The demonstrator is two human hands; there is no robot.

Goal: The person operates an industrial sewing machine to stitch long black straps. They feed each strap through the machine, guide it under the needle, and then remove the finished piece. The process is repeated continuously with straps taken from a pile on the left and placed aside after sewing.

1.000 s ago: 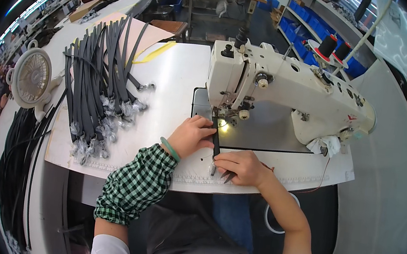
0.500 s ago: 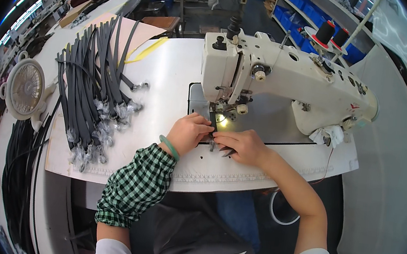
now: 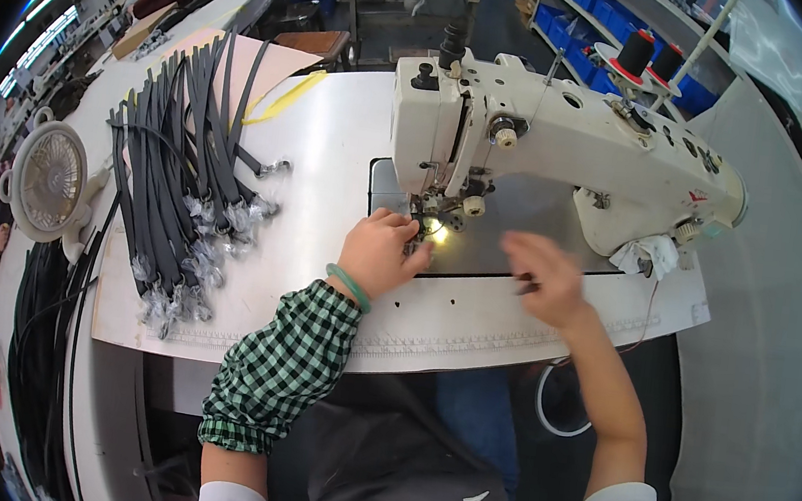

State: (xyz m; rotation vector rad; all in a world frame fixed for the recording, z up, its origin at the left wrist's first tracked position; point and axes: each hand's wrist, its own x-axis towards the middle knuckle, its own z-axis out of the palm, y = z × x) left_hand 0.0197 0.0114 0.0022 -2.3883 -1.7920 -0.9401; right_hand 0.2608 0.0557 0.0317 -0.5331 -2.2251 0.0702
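My left hand (image 3: 379, 253), with a green bangle (image 3: 349, 286) at the wrist, rests at the needle area of a white sewing machine (image 3: 564, 121). Its fingers are bent beside the presser foot, the thumb pointing right; what lies beneath them is hidden. My right hand (image 3: 546, 279) is over the right part of the metal bed (image 3: 524, 215), smeared by motion. Its fingers are curled, and a small dark tool (image 3: 527, 286) shows at the palm, too blurred to name. A lamp lights the spot by the needle.
A pile of dark grey straps (image 3: 179, 156) with plastic-wrapped ends lies left on the white table (image 3: 327, 163), over pink sheet material (image 3: 284, 61). Beyond it stands a small fan (image 3: 51, 173). Long black strips (image 3: 40, 338) hang at the left edge. Thread cones (image 3: 633, 54) stand behind the machine.
My right hand has moved right, away from the needle and my left hand. The left hand has shifted slightly right. The dark strap and metal clasp between the hands no longer show.
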